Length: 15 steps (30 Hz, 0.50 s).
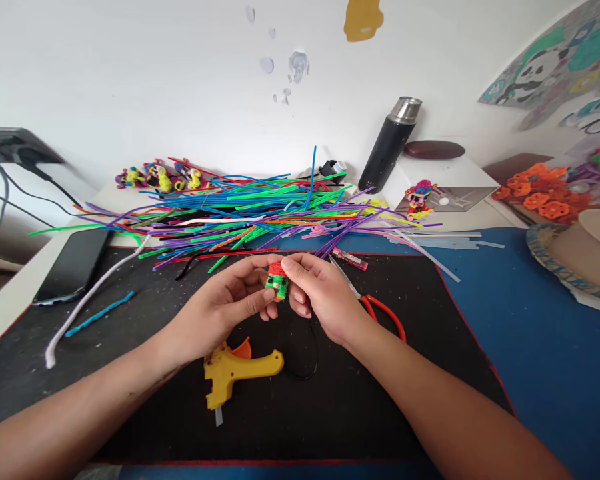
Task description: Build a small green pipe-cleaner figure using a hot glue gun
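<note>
Between my two hands is a small pipe-cleaner figure (277, 285), green with a red top, dark eyes and a small pale nose. My left hand (225, 297) grips its left and lower side between thumb and fingers. At its red top, the thumb and fingers of my right hand (325, 293) pinch it. Below my left hand a yellow glue gun (247, 365) with an orange trigger lies on the black mat (330, 413). Red-handled scissors (384, 311) lie partly behind my right hand, blades pointing away.
A big heap of coloured pipe cleaners (260, 210) spans the back. Behind it stand a black thermos (390, 143) and several small finished figures (165, 177). A phone (73, 265) and a blue twisted piece (100, 313) lie left; a round basket (570, 267) sits right.
</note>
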Each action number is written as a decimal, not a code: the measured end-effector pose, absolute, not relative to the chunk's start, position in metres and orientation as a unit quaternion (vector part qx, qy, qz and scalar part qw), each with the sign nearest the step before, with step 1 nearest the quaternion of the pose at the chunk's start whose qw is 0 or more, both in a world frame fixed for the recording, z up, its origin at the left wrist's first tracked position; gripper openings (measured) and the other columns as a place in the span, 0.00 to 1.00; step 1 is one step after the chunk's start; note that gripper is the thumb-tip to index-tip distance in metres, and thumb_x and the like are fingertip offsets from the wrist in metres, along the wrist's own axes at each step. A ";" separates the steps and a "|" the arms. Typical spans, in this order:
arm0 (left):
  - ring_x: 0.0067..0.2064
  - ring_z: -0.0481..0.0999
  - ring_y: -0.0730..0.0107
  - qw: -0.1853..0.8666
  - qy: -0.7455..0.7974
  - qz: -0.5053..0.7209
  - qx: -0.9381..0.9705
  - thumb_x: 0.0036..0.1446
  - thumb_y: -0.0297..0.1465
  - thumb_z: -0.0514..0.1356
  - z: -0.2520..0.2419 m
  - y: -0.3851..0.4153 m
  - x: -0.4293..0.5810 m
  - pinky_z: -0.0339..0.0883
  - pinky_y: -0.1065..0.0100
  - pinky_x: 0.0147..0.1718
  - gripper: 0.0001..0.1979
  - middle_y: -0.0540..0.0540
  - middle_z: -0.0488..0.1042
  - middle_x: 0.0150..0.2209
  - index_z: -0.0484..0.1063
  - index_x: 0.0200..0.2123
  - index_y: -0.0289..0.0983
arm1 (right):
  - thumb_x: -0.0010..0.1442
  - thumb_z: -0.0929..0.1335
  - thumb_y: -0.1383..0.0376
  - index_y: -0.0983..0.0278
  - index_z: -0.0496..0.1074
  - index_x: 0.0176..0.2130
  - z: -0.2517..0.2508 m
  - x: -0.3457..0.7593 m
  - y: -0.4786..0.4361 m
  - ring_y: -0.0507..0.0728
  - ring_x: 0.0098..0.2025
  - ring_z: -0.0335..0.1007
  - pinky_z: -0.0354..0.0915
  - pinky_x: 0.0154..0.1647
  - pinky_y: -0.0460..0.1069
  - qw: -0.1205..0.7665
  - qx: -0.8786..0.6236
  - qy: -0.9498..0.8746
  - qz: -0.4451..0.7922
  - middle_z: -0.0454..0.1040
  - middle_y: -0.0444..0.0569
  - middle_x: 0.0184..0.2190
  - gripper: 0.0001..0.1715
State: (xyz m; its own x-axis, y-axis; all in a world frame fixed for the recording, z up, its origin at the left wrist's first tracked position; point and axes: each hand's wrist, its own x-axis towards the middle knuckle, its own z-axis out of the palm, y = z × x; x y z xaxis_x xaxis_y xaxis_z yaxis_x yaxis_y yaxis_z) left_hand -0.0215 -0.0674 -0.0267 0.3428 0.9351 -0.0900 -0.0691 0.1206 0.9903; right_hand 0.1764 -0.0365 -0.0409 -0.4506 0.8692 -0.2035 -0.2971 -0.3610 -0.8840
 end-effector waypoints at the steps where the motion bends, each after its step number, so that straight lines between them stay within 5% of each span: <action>1: 0.37 0.81 0.65 0.627 0.409 0.402 0.527 0.68 0.37 0.72 -0.027 -0.067 -0.021 0.76 0.65 0.37 0.23 0.43 0.82 0.41 0.78 0.63 0.40 | 0.62 0.78 0.44 0.62 0.75 0.40 -0.041 0.176 -0.037 0.48 0.19 0.56 0.50 0.19 0.45 0.390 -0.350 -0.409 0.747 0.64 0.35 0.19 0.26; 15: 0.37 0.82 0.65 0.638 0.400 0.400 0.523 0.68 0.35 0.71 -0.030 -0.066 -0.021 0.77 0.65 0.38 0.21 0.44 0.82 0.42 0.78 0.62 0.39 | 0.62 0.78 0.42 0.62 0.74 0.40 -0.042 0.176 -0.036 0.48 0.19 0.56 0.50 0.19 0.45 0.385 -0.359 -0.407 0.746 0.63 0.35 0.19 0.27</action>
